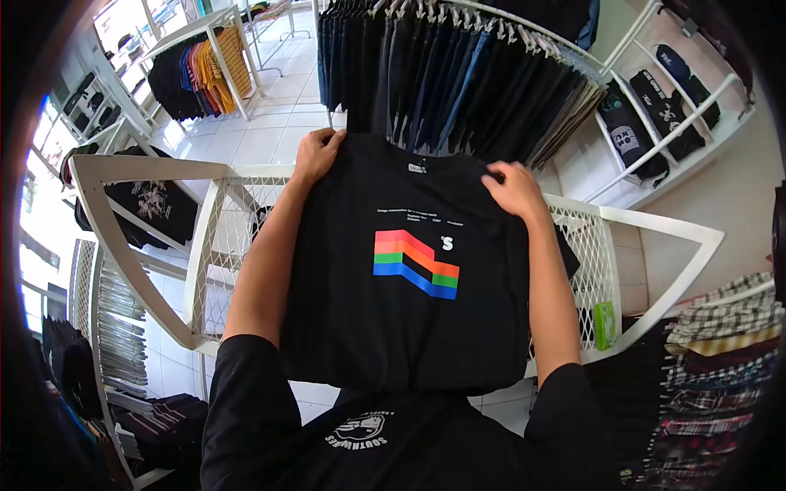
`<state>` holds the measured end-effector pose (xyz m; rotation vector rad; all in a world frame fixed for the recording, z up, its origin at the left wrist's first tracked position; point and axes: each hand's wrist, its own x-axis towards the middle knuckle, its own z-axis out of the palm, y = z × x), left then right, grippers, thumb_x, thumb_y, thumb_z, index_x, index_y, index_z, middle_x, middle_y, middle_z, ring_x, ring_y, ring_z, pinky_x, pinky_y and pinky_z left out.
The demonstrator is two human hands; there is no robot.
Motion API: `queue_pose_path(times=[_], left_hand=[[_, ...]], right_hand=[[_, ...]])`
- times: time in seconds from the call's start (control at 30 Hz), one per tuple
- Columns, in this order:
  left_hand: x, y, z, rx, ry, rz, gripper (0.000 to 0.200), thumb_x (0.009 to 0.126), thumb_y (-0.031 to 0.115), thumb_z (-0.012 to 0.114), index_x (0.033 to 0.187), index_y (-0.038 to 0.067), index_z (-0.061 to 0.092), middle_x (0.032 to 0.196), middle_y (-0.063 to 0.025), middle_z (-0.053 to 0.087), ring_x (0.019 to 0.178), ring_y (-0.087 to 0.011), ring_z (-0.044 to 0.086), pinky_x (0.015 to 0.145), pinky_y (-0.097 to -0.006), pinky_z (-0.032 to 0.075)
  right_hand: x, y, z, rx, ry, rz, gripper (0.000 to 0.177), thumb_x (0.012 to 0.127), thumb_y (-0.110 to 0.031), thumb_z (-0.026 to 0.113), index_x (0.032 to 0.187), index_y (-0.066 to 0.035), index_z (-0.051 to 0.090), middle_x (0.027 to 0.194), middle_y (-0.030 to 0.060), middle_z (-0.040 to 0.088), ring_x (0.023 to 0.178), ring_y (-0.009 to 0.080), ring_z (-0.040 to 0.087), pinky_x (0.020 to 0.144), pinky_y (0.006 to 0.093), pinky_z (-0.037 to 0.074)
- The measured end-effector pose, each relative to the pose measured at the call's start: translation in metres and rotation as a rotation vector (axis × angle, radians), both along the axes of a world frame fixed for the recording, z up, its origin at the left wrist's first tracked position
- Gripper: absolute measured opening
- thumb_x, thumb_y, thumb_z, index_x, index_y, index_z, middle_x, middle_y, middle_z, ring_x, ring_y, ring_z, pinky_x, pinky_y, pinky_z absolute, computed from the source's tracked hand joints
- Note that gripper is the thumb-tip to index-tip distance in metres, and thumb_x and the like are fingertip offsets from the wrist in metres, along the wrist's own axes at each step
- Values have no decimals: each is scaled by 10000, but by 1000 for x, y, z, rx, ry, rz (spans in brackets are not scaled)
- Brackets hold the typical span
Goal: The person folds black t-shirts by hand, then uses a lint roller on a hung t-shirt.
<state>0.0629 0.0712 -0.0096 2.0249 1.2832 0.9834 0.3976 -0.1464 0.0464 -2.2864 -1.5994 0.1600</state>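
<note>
A black T-shirt (pixel 336 295) with a striped multicolour print and small white lettering lies spread in front of me, its collar away from me. My left hand (pixel 318 155) pinches its far left shoulder edge between thumb and fingers. At the far right shoulder, my right hand (pixel 513 188) is closed on the cloth, its fingertips partly blurred. The shirt covers the middle of a white mesh-topped rack (pixel 606 270), and its near edge hangs close to my body. Both sleeves are out of sight, apparently folded under.
Beyond the rack stands a rail of hanging trousers (pixel 426 74). Folded plaid shirts (pixel 712 368) are stacked at right, near a small green packet (pixel 604 326) on the mesh. Wall shelves hold folded black shirts (pixel 630 131). Clear-wrapped garments (pixel 123 335) are piled at left.
</note>
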Motion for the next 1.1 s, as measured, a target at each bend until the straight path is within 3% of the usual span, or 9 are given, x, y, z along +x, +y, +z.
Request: queue_pose_path(times=[0.17,0.3,0.47,0.57,0.7,0.8,0.9,1.03,1.1], left_hand=[[2,4,-6,32,67,15,431,959,397,632,930,-22,731,862,-241,713,841,-414,688,757,-448,507],[3,-2,-3,77,111,53,415,963,399,623,979,5,753,916,-223,735,908,-403,704,812,-433,531],[3,-1,-4,82,152,84,412,970,396,615,1013,11,753,946,-220,737,935,-391,707,831,-443,531],[2,-11,1,106,198,94,404,967,394,622,1011,14,751,944,-220,732,937,-391,700,842,-455,522],[0,-11,-4,326,295,128,346,945,375,665,1039,51,740,987,-187,702,987,-385,656,886,-464,496],[-1,-48,15,577,250,145,319,926,342,697,1101,75,709,1065,-164,663,1053,-372,613,915,-467,482],[-12,-95,43,460,188,-8,327,915,311,713,1139,74,685,1119,-161,648,1095,-367,595,921,-472,480],[-46,-195,84,127,227,-227,309,927,274,709,1135,46,690,965,-138,670,964,-301,654,825,-404,514],[-66,-250,83,243,194,-327,295,921,249,722,1106,22,688,873,-127,653,823,-278,652,745,-380,515]], right_hand=[[26,-66,-17,-134,-11,-362,480,910,-449,681,1276,-140,665,1348,193,584,1273,384,539,1038,481,470],[34,-79,-37,29,-7,-277,386,903,-362,713,1177,-90,708,1229,211,645,1180,398,588,1013,484,475],[50,-87,-46,294,48,-206,139,902,-150,700,906,-11,696,851,226,703,860,429,678,783,491,527],[80,-74,-47,374,5,-252,128,907,-163,693,903,-36,687,874,220,716,867,411,688,766,496,525],[62,-60,-26,557,-400,-251,193,917,-261,688,963,-74,688,935,170,692,913,391,660,815,487,509],[22,-61,-15,284,-167,-101,303,919,-395,677,977,-101,725,1027,156,688,999,379,646,882,522,477],[-10,-73,-18,-1,-52,64,394,925,-500,648,983,-131,771,1094,152,703,1091,361,632,989,528,420],[-33,-85,-10,36,-78,46,408,930,-504,645,1033,-130,772,1133,159,693,1157,347,607,1051,498,387],[-35,-92,-22,51,-98,72,414,927,-487,658,1097,-122,752,1156,148,688,1159,344,604,1057,509,380]])
